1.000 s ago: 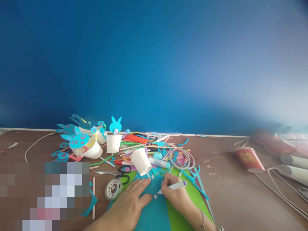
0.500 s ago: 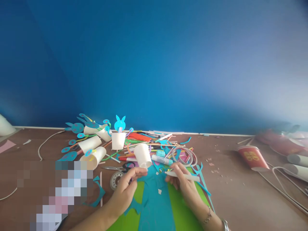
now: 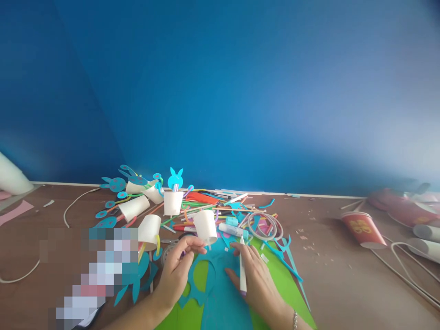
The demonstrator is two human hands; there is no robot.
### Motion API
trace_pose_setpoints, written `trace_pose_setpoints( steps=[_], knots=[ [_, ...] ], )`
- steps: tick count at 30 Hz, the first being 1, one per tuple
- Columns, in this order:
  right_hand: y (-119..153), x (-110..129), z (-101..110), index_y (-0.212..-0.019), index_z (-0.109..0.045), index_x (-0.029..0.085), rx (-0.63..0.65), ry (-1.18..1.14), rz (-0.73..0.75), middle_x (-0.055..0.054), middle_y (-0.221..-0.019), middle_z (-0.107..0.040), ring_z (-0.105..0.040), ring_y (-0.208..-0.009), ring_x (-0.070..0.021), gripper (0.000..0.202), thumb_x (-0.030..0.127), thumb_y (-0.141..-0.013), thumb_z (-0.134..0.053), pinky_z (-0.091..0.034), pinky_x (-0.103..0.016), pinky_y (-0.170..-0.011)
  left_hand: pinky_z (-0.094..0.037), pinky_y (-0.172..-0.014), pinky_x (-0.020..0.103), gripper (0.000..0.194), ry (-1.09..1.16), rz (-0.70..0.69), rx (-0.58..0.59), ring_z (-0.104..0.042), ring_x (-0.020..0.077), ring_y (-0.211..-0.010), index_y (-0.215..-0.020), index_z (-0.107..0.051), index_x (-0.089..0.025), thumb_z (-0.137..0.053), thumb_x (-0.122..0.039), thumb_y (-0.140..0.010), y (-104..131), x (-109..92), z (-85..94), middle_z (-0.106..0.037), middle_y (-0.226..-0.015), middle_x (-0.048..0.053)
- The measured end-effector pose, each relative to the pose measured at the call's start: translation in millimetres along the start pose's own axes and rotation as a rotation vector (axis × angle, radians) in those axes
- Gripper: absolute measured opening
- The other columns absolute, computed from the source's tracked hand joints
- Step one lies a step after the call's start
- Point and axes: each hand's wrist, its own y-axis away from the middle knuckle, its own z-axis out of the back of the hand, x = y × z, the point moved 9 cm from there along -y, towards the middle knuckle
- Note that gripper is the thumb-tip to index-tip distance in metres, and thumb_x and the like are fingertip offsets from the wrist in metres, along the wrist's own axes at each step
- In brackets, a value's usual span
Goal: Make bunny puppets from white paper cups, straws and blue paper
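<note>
My right hand (image 3: 256,272) grips a white marker (image 3: 242,270) with a purple end, held nearly upright over blue paper (image 3: 225,293). My left hand (image 3: 180,261) is curled, with finger and thumb close together near a white paper cup (image 3: 205,227). Whether those fingers hold something small is unclear. The cup is tilted, and a short pale piece like a straw sticks out below it. Under my hands the blue paper lies on a green sheet (image 3: 282,284). Scissors (image 3: 170,241) and a tape roll (image 3: 167,254) are partly hidden behind my left hand.
A cup with a blue rabbit head (image 3: 175,178) stands at the back. Several similar cups (image 3: 134,208) lie to the left, near a pixelated patch (image 3: 99,270). Straws, a glue stick (image 3: 233,229) and a coiled tube (image 3: 264,225) clutter the middle. A red cup (image 3: 363,229) lies right.
The marker has turned from lying sideways to nearly upright in my right hand. At the left, one white cup now stands more upright, with blue paper shapes below it. The view has shifted slightly.
</note>
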Motion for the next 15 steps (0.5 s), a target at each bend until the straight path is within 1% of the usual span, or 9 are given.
trace_pose_setpoints(
  steps=[3,5,9,12,15],
  knots=[
    [2,-3,-4,-0.123,-0.044,0.024,0.007,-0.072,-0.029,-0.007,-0.094,-0.061,-0.061,-0.087,-0.0260,0.048,0.016,-0.078,-0.058,-0.053,-0.040,-0.075,-0.053,-0.078,0.034,0.023,-0.067,-0.051,0.010,-0.065,0.0202,-0.082,-0.094,-0.065,-0.018,-0.043,-0.021,-0.088,1,-2,-1.8,-0.068,-0.084,0.006],
    [2,-5,-6,-0.124,-0.043,0.024,0.021,-0.135,-0.067,-0.006,-0.091,-0.060,-0.061,-0.082,-0.0238,0.047,0.016,-0.079,-0.055,-0.053,-0.038,-0.074,-0.051,-0.076,0.033,0.024,-0.110,-0.086,0.009,-0.064,0.0194,-0.080,-0.094,-0.065,-0.019,-0.041,-0.020,-0.089,2,-5,-2.0,-0.067,-0.082,0.005],
    [1,-12,-10,-0.119,-0.043,0.024,0.061,-0.334,-0.158,-0.002,-0.083,-0.057,-0.058,-0.067,-0.0172,0.036,0.016,-0.085,-0.048,-0.050,-0.029,-0.062,-0.049,-0.073,0.030,0.025,-0.152,-0.141,0.021,-0.061,0.0181,-0.077,-0.094,-0.063,-0.020,-0.039,-0.020,-0.092,4,-10,-3.4,-0.063,-0.077,0.003],
    [-1,-18,-12,-0.114,-0.045,0.023,0.059,-0.528,-0.208,0.000,-0.080,-0.056,-0.057,-0.066,-0.0161,0.029,0.020,-0.086,-0.049,-0.049,-0.027,-0.058,-0.046,-0.068,0.028,0.025,-0.169,-0.168,0.019,-0.057,0.0161,-0.068,-0.089,-0.062,-0.021,-0.037,-0.021,-0.094,5,-15,-3.9,-0.057,-0.070,0.001],
    [-1,-26,-17,-0.112,-0.045,0.023,0.067,-0.676,-0.259,0.000,-0.080,-0.055,-0.056,-0.065,-0.0152,0.027,0.023,-0.086,-0.049,-0.048,-0.026,-0.056,-0.045,-0.063,0.026,0.024,-0.198,-0.181,0.025,-0.054,0.0155,-0.067,-0.085,-0.060,-0.021,-0.038,-0.022,-0.094,7,-19,-4.6,-0.056,-0.073,0.001]
  ],
)
